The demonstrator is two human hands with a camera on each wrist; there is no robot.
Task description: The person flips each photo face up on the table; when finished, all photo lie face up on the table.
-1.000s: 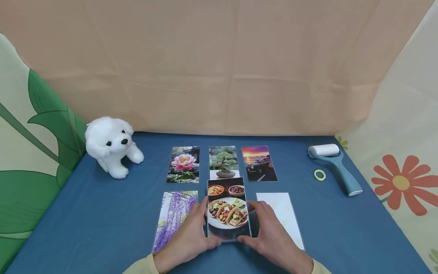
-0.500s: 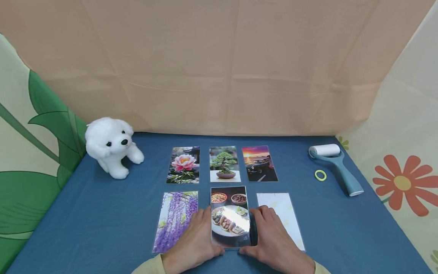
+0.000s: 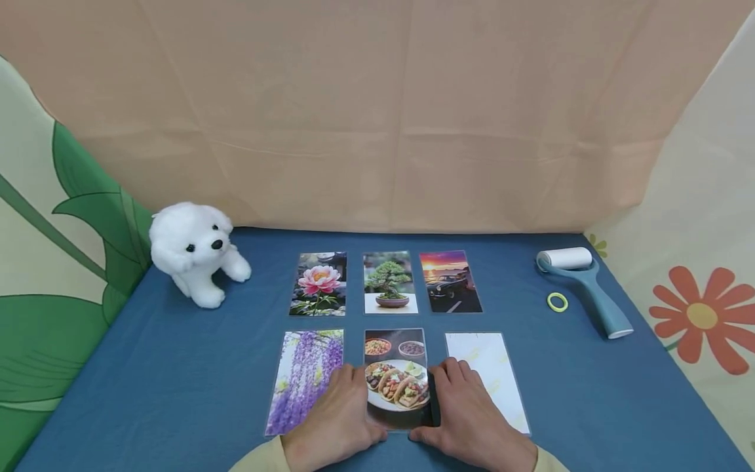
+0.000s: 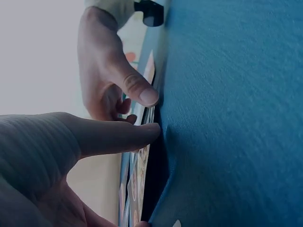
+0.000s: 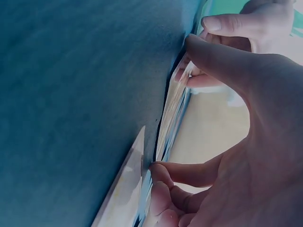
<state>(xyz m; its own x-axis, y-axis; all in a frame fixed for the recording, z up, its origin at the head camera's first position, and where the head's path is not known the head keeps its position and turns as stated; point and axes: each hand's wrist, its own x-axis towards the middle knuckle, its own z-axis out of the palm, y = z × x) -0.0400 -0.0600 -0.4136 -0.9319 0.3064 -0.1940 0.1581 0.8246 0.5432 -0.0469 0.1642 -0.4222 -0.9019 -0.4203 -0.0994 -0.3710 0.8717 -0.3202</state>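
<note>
A glossy photo card of tacos [image 3: 396,387] lies in the middle of the front row in the head view. My left hand [image 3: 333,419] holds its left edge and my right hand [image 3: 472,419] its right edge, thumbs at the near corners. In the left wrist view a dark gap shows under part of the card [image 4: 141,177]; whether it rests fully on the cloth, I cannot tell. Left of it is a wisteria card [image 3: 303,373], partly behind my left hand. To the right lies a mostly white card [image 3: 492,373], partly covered by my right hand.
Behind stand a row of cards: peony [image 3: 318,283], bonsai [image 3: 389,282] and sunset with car [image 3: 451,282]. A white plush dog [image 3: 194,252] sits back left. A lint roller [image 3: 590,288] and a yellow-green ring [image 3: 557,302] lie on the right of the blue cloth [image 3: 177,387].
Both hands have brought the taco card down and towards me, from overlapping the bonsai card to a place between the wisteria and white cards. The bonsai card now shows whole.
</note>
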